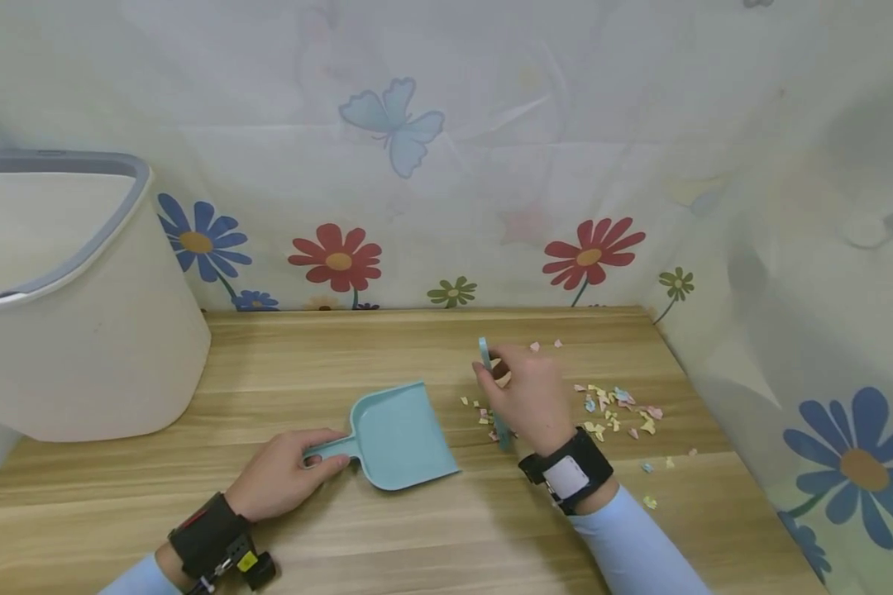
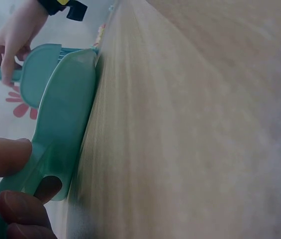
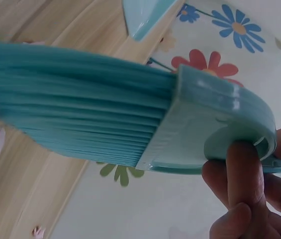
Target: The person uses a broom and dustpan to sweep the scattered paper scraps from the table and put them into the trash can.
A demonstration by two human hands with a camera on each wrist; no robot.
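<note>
My left hand point(image 1: 286, 473) grips the handle of a light blue dustpan point(image 1: 402, 435), which lies on the table with its wide lip facing right. In the left wrist view the thumb and fingers wrap the dustpan's handle. To the right, my right hand point(image 1: 530, 395) pinches a small blue hand brush point(image 3: 210, 119) by its handle and head, bristles point(image 3: 80, 104) downward at the table. Small paper scraps point(image 1: 484, 411) lie between the brush and the dustpan lip. More scraps in yellow, pink and blue point(image 1: 603, 401) are scattered right of the right hand.
A large white bin point(image 1: 97, 347) with a grey rim stands at the left. Behind the wooden table point(image 1: 305, 347) hangs a flower-print sheet point(image 1: 476, 190), which also runs along the right side. A few stray scraps point(image 1: 649, 502) lie near the table's right edge.
</note>
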